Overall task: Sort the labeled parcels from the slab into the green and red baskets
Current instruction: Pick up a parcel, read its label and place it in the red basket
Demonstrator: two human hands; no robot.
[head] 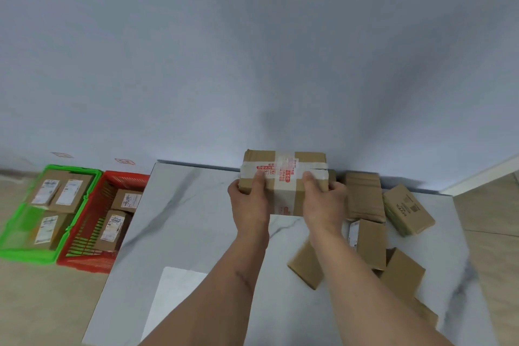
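Note:
A brown cardboard parcel with white tape and red print is held up over the far edge of the white marble slab. My left hand grips its left side and my right hand grips its right side, thumbs on top. Several more brown parcels lie in a loose heap on the slab's right part. On the floor to the left stand the green basket and the red basket, each with labeled parcels inside.
A pale wall rises right behind the slab and baskets. Two small red-marked tags are stuck on the wall above the baskets. Beige floor tiles lie left and right of the slab. One parcel with a QR code sits at the slab's far right.

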